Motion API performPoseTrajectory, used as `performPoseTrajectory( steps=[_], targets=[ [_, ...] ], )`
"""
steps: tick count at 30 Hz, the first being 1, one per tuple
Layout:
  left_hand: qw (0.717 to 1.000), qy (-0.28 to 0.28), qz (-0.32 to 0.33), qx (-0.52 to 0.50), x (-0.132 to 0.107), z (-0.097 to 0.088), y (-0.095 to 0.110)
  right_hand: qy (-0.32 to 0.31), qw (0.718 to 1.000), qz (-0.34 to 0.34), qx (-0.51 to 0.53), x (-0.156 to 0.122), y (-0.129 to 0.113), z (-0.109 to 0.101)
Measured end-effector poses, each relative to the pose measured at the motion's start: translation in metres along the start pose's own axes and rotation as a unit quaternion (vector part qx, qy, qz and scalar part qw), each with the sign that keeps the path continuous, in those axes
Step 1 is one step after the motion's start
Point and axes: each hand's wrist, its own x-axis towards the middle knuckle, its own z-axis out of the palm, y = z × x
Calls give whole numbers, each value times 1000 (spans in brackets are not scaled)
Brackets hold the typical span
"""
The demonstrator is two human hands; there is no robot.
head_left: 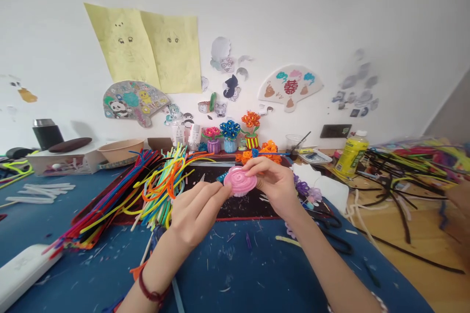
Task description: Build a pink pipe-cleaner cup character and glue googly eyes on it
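Observation:
A flat pink spiral of coiled pipe cleaner [241, 181] is held up above the dark tray, its round face towards me. My left hand [200, 208] pinches its lower left edge between thumb and fingers. On the opposite side, my right hand [273, 178] grips the upper right rim with fingertips. A paler, ridged edge shows under the disc; what lies behind it is hidden. Just beyond my right hand sit orange pipe cleaner flowers [270, 149] with a blue stem.
A bundle of coloured pipe cleaners [121, 190] lies left of my hands. Small potted pipe cleaner flowers [230, 134] stand by the wall. On the right are a yellow bottle [351, 154], purple flowers [306, 190] and black pipe cleaners [389, 176]. A white device [27, 274] rests at front left.

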Motion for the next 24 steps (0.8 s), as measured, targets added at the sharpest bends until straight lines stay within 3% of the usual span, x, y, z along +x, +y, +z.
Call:
performPoseTrajectory(
  steps=[6,13,24],
  targets=[
    [998,31,-49,-24,6,-4,9,-10,1000,-13,8,-2,-1,-2],
    [990,18,-101,-93,13,-7,11,-9,1000,-24,-4,-1,-7,-2],
    [982,21,-130,-135,13,-5,11,-28,999,-39,-13,-1,-8,-6]
  ],
)
